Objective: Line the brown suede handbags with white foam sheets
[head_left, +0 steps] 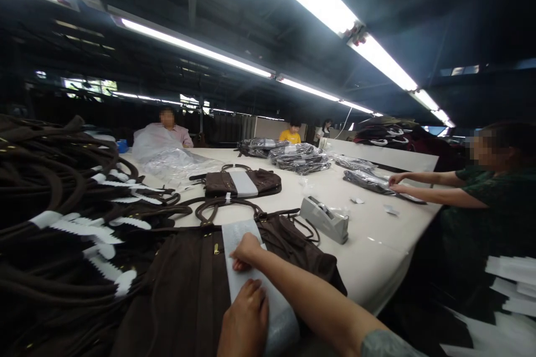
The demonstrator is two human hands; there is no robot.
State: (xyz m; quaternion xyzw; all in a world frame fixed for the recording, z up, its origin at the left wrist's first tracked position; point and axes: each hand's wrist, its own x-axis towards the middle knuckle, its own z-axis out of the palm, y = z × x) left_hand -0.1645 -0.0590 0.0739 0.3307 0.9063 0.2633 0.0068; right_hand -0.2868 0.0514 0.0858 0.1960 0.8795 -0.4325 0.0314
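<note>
Strip (280, 312) lies across the nearest bag (188, 284) on the table (368, 268); I see my right hand (248, 251) curled against it, left hand (245, 318) at its edge (whether either grips, I can't tell).

Brown bag (188, 284), whitish strip (275, 304), grey dispenser (323, 221)

The wearer's right arm shows a soft grey-green cloth sleeve (387, 344) with a faintly mottled look, at the bottom edge of the frame, right of centre. Its plain edge circles the arm; beyond it the slender right forearm (318, 290) is bare up to the right hand (248, 250), also bare, near the middle. The left hand (245, 321), at the bottom centre, is ungloved, with rounded knuckles and slightly blurred fingers (252, 288).
</note>
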